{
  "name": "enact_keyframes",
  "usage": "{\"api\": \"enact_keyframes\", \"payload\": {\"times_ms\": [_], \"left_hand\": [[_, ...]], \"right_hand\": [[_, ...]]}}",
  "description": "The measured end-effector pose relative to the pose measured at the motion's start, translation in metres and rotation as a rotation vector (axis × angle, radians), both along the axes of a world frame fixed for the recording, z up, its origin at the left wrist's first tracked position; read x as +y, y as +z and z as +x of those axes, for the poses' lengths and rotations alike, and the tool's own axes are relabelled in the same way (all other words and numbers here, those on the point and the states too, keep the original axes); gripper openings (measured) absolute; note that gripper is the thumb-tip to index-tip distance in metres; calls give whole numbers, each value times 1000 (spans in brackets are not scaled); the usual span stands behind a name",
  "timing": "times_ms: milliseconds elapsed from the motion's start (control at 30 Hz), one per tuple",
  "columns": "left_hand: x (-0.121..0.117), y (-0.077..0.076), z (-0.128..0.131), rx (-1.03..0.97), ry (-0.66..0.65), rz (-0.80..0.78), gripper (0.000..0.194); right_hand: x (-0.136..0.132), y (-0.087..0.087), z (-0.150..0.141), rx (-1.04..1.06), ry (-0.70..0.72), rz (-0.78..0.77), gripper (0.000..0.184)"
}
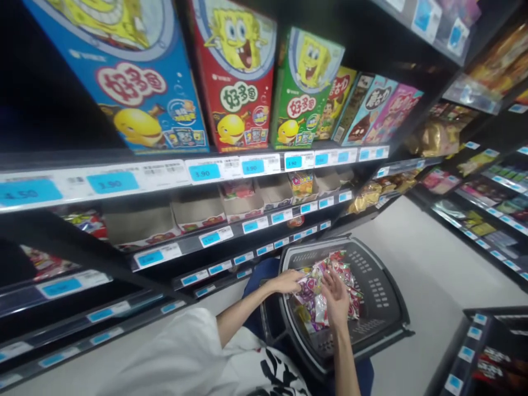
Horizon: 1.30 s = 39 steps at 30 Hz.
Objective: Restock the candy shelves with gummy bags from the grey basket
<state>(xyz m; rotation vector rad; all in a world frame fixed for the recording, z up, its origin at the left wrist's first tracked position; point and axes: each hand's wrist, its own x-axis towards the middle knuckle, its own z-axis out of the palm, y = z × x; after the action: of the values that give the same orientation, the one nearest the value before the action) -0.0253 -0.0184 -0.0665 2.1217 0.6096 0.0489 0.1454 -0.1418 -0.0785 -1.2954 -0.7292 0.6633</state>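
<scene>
A dark grey shopping basket (377, 291) stands in front of my body with a heap of shiny snack packets (342, 264) in it, red, white, purple and yellow-green. My left hand (289, 281) reaches over the basket's near left rim, its fingers closed on the edge of a purple and white candy packet (307, 289). My right hand (336, 297) is over the middle of the heap, fingers stretched and slightly apart, close to the packets. Whether its fingertips touch them, I cannot tell. The hands are a short way apart.
To the left rise shelves with blue price tags (205, 173). Blue (144, 104), red (239, 99) and green (299, 99) cartoon snack boxes stand on the upper one. Open cardboard trays (198, 212) sit below. A pale floor (416, 247) runs right of the basket; a display (466, 346) stands lower right.
</scene>
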Motion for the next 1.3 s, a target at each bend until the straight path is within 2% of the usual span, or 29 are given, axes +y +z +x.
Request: {"api": "enact_keyframes", "payload": {"times_ms": [67,100,133,233,300,400,500,600,733,833,967,1067,1133,1200,1300], "left_hand": [[0,-2,-4,-88,35,-96,47],[-1,-3,-5,-124,54,-139,55],[-2,-5,-6,-157,75,-175,61],[-4,-11,-10,-241,143,-232,69],[-5,-13,-13,-284,176,-238,71],[-5,-15,-17,-327,182,-218,71],[-7,-16,-18,-363,139,-83,75],[-12,-17,-16,-360,112,91,79],[-16,-17,-13,-335,144,158,79],[-17,-16,-13,-335,151,87,86],[-18,-13,-14,-314,158,35,81],[-21,-10,-14,-298,159,79,68],[-23,-10,-14,-282,168,114,63],[-25,-10,-12,-268,180,142,61],[-25,-12,-9,-249,192,157,57]], "right_hand": [[-4,2,6,-91,-164,-92,44],[-6,3,10,-129,-190,-168,44],[-9,4,13,-144,-151,-270,47],[-16,5,15,-27,226,-628,56],[-17,2,10,58,376,-740,61],[-9,-7,-6,93,303,-614,69],[6,-12,-19,82,275,-434,72],[20,-8,-22,-25,292,-357,75],[37,7,-9,-134,250,-309,78],[51,33,12,-164,228,-294,79],[84,95,43,-174,64,-231,59],[123,148,58,-243,-47,-3,59],[155,178,64,-306,-66,149,62],[188,200,66,-345,-63,241,68],[237,216,68,-396,-50,245,76]]}}
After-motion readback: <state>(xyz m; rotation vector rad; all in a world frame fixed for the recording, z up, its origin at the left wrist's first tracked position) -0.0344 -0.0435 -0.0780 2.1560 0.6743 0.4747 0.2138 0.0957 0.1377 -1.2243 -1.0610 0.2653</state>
